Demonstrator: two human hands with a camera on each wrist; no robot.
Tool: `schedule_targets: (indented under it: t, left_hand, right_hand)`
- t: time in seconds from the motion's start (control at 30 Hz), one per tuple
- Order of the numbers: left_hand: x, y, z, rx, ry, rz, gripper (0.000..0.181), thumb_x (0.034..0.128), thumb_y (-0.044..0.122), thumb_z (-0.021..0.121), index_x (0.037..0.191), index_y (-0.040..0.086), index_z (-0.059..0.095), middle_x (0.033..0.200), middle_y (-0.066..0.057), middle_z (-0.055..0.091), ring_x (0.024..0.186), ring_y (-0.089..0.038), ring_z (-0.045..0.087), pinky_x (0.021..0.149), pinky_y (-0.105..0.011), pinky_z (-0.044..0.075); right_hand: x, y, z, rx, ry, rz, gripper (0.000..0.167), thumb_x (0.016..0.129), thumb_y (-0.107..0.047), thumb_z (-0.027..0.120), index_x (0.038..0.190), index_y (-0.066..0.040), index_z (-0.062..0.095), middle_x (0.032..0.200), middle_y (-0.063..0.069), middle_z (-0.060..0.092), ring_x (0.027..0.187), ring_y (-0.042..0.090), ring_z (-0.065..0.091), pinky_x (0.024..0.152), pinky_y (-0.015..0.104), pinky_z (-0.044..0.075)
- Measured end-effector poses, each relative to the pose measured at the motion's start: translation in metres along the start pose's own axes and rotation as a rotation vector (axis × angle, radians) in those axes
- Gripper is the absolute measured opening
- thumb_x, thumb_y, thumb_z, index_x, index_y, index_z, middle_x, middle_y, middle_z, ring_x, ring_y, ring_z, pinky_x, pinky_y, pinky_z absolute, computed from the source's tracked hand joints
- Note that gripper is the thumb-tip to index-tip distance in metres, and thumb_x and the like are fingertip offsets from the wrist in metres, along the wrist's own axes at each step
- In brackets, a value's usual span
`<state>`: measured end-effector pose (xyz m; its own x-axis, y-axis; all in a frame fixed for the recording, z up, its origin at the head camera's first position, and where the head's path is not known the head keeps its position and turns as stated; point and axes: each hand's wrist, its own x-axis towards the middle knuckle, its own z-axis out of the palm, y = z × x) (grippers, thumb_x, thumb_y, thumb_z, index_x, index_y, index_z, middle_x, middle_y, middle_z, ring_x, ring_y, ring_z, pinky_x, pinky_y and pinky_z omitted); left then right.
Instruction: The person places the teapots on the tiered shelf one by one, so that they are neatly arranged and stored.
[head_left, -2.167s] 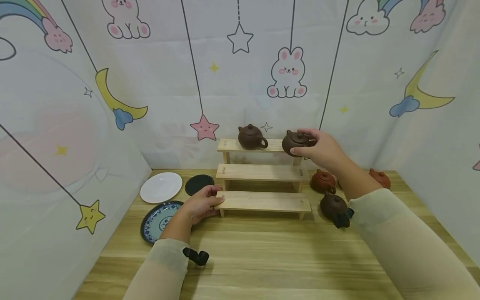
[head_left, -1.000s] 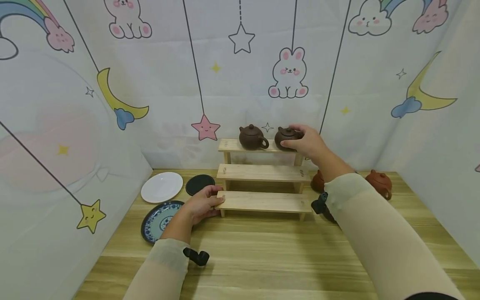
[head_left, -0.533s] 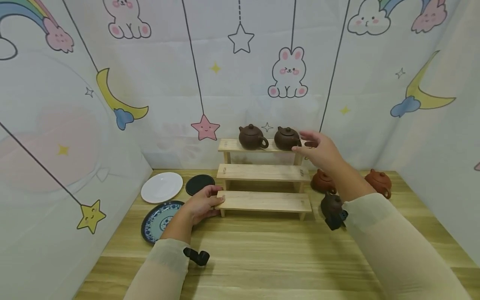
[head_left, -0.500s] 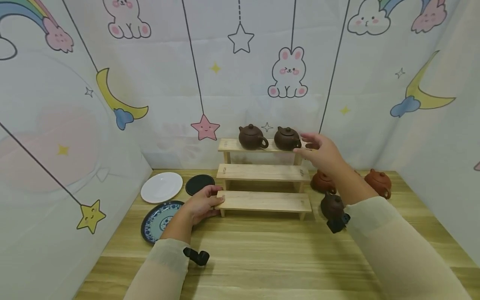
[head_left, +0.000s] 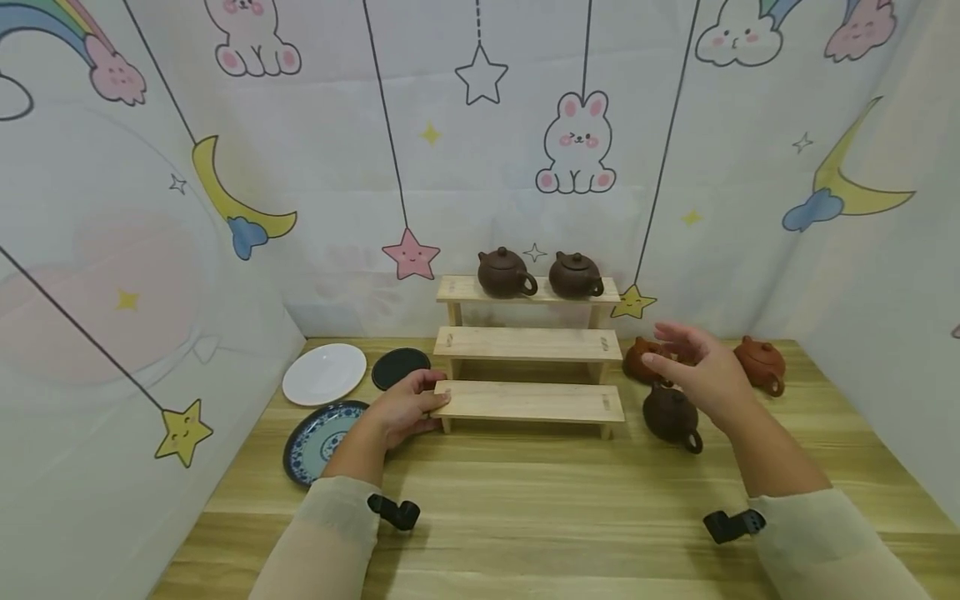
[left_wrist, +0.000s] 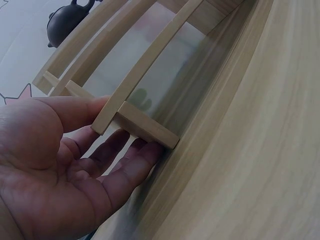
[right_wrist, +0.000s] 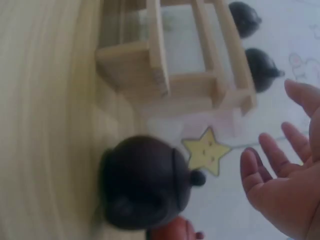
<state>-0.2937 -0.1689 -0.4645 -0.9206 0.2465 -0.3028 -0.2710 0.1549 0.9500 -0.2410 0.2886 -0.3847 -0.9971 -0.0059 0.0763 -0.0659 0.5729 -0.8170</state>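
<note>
A three-step wooden stand [head_left: 525, 343] carries two dark brown teapots on its top step, one at the left [head_left: 504, 273] and one at the right [head_left: 575, 276]. The left hand [head_left: 397, 410] grips the left end of the lowest step; in the left wrist view its thumb lies on the board [left_wrist: 145, 65], fingers below. The right hand [head_left: 701, 371] holds nothing, its fingers apart, over the teapots right of the stand. Below it on the table is a dark teapot [head_left: 670, 417], also in the right wrist view [right_wrist: 145, 182]. Behind, partly hidden, is a reddish teapot [head_left: 642, 360].
Another reddish teapot [head_left: 761, 364] stands further right. At the left lie a white plate [head_left: 324, 374], a black round plate [head_left: 400, 367] and a blue-patterned plate [head_left: 307, 446], partly behind the left arm. A printed cloth [head_left: 480, 167] hangs behind the wooden table [head_left: 525, 517].
The right hand set the dark teapot on the top step's right side, let go of it, and moved down and right. The left hand has kept its grip on the stand.
</note>
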Motion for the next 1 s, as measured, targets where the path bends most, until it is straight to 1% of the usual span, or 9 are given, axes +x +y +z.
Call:
schedule_targets:
  t: [0.07,0.13,0.27,0.4,0.57,0.63,0.8,0.9,1.0]
  left_hand:
    - [0.0,0.0,0.0,-0.002,-0.001,0.001,0.053,0.1079,0.015,0.065,0.156,0.011,0.044,0.163,-0.015,0.043,0.141,-0.038,0.057,0.115,-0.058,0.053]
    - [0.0,0.0,0.0,-0.004,-0.003,0.002,0.053,0.1079,0.015,0.065,0.157,0.011,0.043,0.163,-0.015,0.043,0.142,-0.039,0.056,0.115,-0.058,0.053]
    - [0.0,-0.001,-0.001,-0.009,0.002,0.001,0.054,0.1075,0.015,0.065,0.156,0.011,0.044,0.164,-0.015,0.042,0.143,-0.04,0.056,0.115,-0.059,0.052]
    - [0.0,-0.002,0.0,-0.013,0.003,0.0,0.053,0.1075,0.014,0.065,0.156,0.011,0.044,0.164,-0.015,0.042,0.143,-0.039,0.055,0.115,-0.059,0.052]
    - [0.001,-0.003,0.0,-0.013,-0.006,0.002,0.053,0.1076,0.015,0.065,0.156,0.012,0.044,0.163,-0.016,0.043,0.142,-0.039,0.056,0.114,-0.058,0.053]
    - [0.001,-0.003,0.0,-0.013,-0.007,0.003,0.054,0.1075,0.015,0.066,0.156,0.011,0.044,0.163,-0.016,0.043,0.142,-0.039,0.057,0.114,-0.057,0.054]
    - [0.002,-0.002,0.0,-0.011,-0.006,0.005,0.054,0.1072,0.015,0.066,0.157,0.011,0.044,0.163,-0.016,0.043,0.141,-0.038,0.057,0.113,-0.056,0.055]
    - [0.002,-0.002,-0.001,-0.009,-0.004,0.006,0.055,0.107,0.015,0.066,0.157,0.011,0.043,0.163,-0.016,0.044,0.141,-0.038,0.058,0.113,-0.056,0.055]
    - [0.002,-0.003,-0.001,-0.006,-0.002,0.006,0.055,0.1071,0.015,0.066,0.157,0.01,0.043,0.163,-0.017,0.044,0.14,-0.038,0.058,0.112,-0.056,0.055]
  right_hand:
    - [-0.005,0.012,-0.003,-0.013,0.021,0.011,0.081,0.098,-0.061,0.071,0.164,-0.023,0.044,0.161,0.015,0.054,0.144,0.037,0.054,0.09,0.017,0.053]
    - [-0.009,0.022,-0.006,-0.014,0.035,0.019,0.08,0.099,-0.059,0.071,0.165,-0.021,0.043,0.161,0.014,0.053,0.144,0.035,0.054,0.086,0.01,0.049]
    - [-0.014,0.041,-0.01,-0.014,0.041,0.037,0.081,0.1,-0.057,0.07,0.165,-0.017,0.042,0.162,0.014,0.05,0.138,0.025,0.055,0.086,0.009,0.048]
    - [-0.017,0.056,-0.011,-0.009,0.004,0.07,0.082,0.102,-0.056,0.069,0.166,-0.015,0.039,0.164,0.015,0.046,0.136,0.02,0.053,0.089,0.016,0.05]
    - [-0.021,0.069,-0.01,0.011,-0.043,0.104,0.085,0.103,-0.054,0.068,0.168,-0.011,0.035,0.168,0.021,0.041,0.145,0.038,0.049,0.098,0.035,0.054]
    - [-0.022,0.074,-0.009,0.017,-0.053,0.109,0.085,0.103,-0.053,0.068,0.167,-0.009,0.034,0.168,0.024,0.041,0.148,0.044,0.047,0.097,0.032,0.055]
    - [-0.023,0.086,-0.008,0.035,-0.089,0.1,0.082,0.105,-0.045,0.069,0.167,-0.005,0.033,0.167,0.029,0.04,0.15,0.05,0.045,0.085,0.01,0.051]
    - [-0.021,0.09,-0.005,0.044,-0.128,0.1,0.082,0.105,-0.039,0.07,0.167,-0.002,0.031,0.167,0.032,0.037,0.151,0.052,0.043,0.085,0.011,0.051]
    - [-0.02,0.091,-0.001,0.038,-0.155,0.104,0.082,0.104,-0.037,0.071,0.166,0.0,0.031,0.167,0.032,0.036,0.15,0.054,0.042,0.088,0.018,0.054]
